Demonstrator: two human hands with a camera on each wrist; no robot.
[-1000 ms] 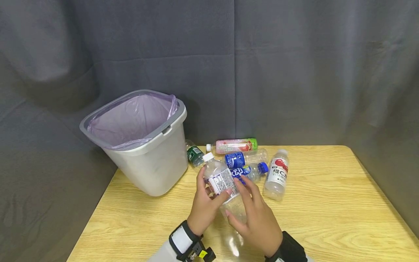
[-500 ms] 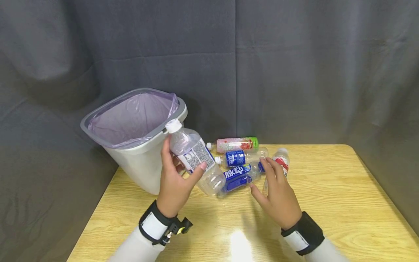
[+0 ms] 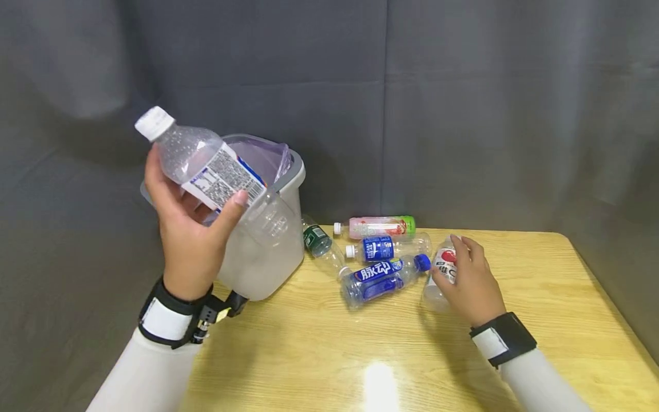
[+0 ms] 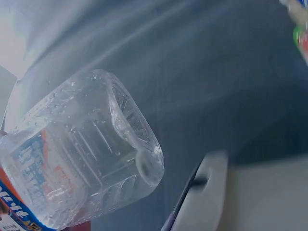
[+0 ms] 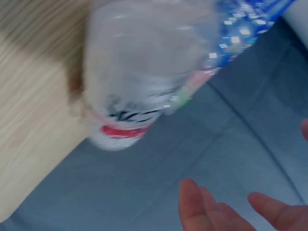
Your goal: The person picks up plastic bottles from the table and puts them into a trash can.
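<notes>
My left hand [image 3: 190, 246] grips a clear plastic bottle [image 3: 190, 154] with a white cap and a white barcode label. Tilted cap-up to the left, the bottle overlaps the bin in the head view. Its clear base [image 4: 120, 144] fills much of the left wrist view. On the right, my right hand [image 3: 473, 280] reaches over a bottle with a white and red label [image 3: 443, 272] lying on the table. Its thumb and fingers [image 5: 192, 207] are spread apart in the right wrist view, with a gap between them and that bottle [image 5: 139, 82].
A grey-white bin [image 3: 273, 246] with a purple liner stands at the table's left. Between bin and right hand lie a green-label bottle [image 3: 321, 246], a pink-label bottle [image 3: 381, 227], a blue-label bottle [image 3: 381, 248] and a blue-capped bottle [image 3: 381, 280]. A dark curtain [image 3: 463, 114] hangs behind.
The left hand has carried the clear bottle up and left, from over the table to the bin. My right hand has let go of it and moved right to the red-and-white-label bottle.
</notes>
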